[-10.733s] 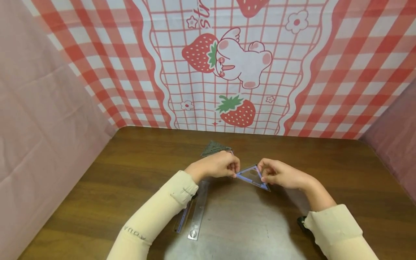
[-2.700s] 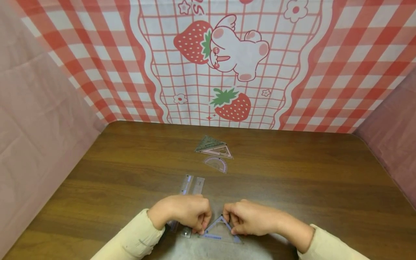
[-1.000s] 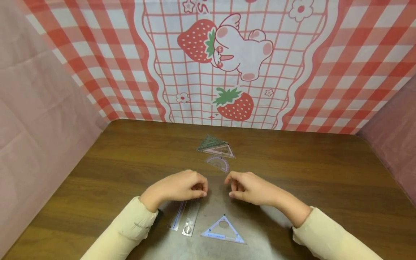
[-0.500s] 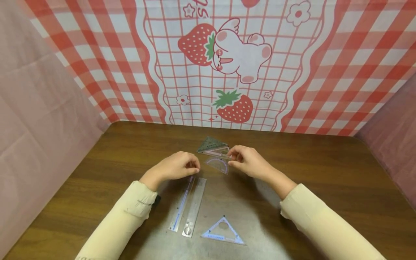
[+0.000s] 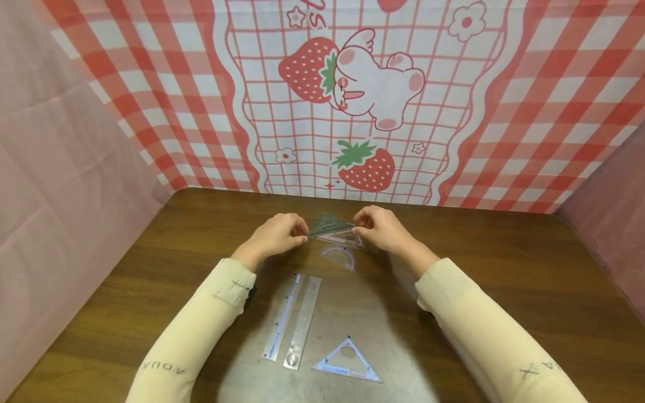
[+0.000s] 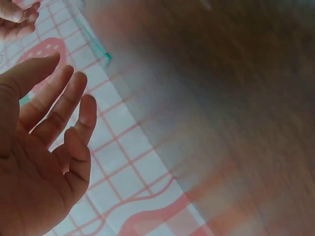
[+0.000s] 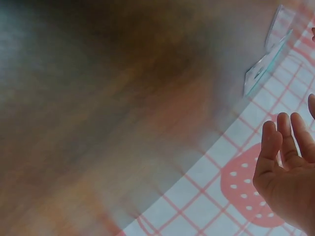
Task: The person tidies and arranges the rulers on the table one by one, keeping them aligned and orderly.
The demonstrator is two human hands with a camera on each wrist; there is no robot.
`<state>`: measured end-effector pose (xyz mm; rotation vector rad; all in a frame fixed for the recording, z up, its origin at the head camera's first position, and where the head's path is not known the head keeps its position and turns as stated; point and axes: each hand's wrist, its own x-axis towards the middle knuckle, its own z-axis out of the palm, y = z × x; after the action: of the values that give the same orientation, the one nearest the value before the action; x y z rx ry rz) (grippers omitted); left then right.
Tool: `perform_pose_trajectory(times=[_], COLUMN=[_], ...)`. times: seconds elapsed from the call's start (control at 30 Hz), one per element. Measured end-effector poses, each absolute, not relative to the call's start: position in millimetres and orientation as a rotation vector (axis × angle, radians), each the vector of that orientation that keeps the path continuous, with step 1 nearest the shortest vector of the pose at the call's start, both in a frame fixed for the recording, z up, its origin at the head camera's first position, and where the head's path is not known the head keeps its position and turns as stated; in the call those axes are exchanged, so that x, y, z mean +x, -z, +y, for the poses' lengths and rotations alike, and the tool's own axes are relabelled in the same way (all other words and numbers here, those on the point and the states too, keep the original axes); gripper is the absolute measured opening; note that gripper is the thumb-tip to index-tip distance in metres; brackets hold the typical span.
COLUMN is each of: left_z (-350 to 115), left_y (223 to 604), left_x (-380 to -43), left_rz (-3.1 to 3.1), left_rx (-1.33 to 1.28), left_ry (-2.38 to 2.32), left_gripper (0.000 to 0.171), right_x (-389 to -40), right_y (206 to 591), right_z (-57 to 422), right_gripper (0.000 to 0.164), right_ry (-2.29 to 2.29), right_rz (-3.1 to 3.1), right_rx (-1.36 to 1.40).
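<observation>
Strawberry-check backdrop behind brown worktop [image 5: 504,291]: left hand [image 5: 276,235] & right hand [image 5: 379,226] pinch opposite corners of green set square [image 5: 328,224] at stack's far end—best lift level, w/o dragging pink one [image 5: 345,238] beneath.

Bare bench [image 5: 504,291] right and left of centre: open passage. Near centre blocked by rulers [image 5: 292,322] and clear triangle [image 5: 347,362]. Protractor [image 5: 340,257] lies between. Cloth wall [image 5: 453,112] closes far side.
</observation>
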<state>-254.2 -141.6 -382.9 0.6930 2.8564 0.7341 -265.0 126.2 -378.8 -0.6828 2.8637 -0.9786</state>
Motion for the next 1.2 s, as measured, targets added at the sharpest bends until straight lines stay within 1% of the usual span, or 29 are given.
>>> perform_pose_trajectory(times=[0.17,0.37,0.8,1.03,1.2], left_z=[-138.8,-136.3,-131.4,-129.6,-126.6], left_y=[388.6,394.3,399.5,397.4,395.9], left_x=[-266.1,-278.1,-290.3,-296.8,-299.5], left_rz=[2.892,2.92,2.877,2.869,2.855], left_rx=[0.602,0.563,0.552,0.551,0.562], left_ry=[-0.693,-0.652,-0.597,-0.57,-0.542], left_gripper=[0.021,0.024,0.032,0.034,0.032], right_x=[-277.5,-288.8,-303.4,-309.9,-312.3], right_y=[381.0,385.3,405.5,405.3,405.2], right_z=[123.2,118.8,114.7,111.2,108.3], right_gripper=[0.032,0.033,0.033,0.034,0.035], right_ry=[0.923,0.88,0.762,0.757,0.751], right_rz=[2.878,2.861,2.864,2.874,2.877], right_rx=[-0.641,-0.628,-0.575,-0.598,-0.599])
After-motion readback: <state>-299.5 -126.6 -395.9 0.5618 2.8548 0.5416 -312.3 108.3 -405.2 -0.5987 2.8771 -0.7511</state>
